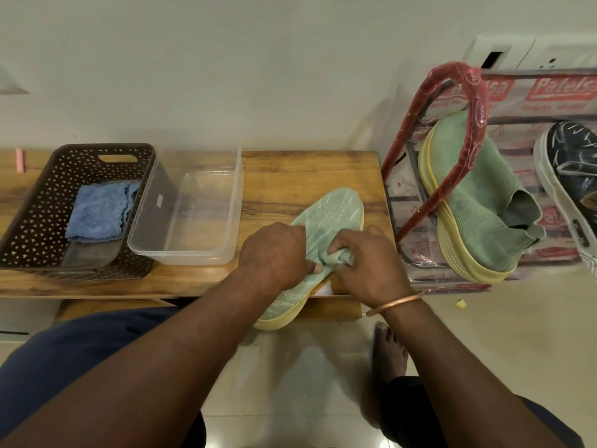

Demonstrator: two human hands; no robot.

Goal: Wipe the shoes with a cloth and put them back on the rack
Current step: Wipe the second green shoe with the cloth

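Observation:
A light green knit shoe (332,208) with a yellow sole lies on the wooden table (290,176), its heel sticking out over the front edge. My left hand (274,253) grips the shoe's left side at its middle. My right hand (371,263) pinches bunched green fabric (339,257) at the shoe's opening; I cannot tell whether it is the collar or a cloth. A blue cloth (97,211) lies folded in the dark basket (38,208). The matching green shoe (478,195) sits on the red-framed rack (452,150) beside a dark patterned shoe (571,163).
A clear plastic tub (200,250) stands between the basket and the shoe. The rack, wrapped in printed plastic, stands right of the table against the wall. A bare foot (387,354) rests on the tiled floor below. A small yellow scrap (461,303) lies on the floor.

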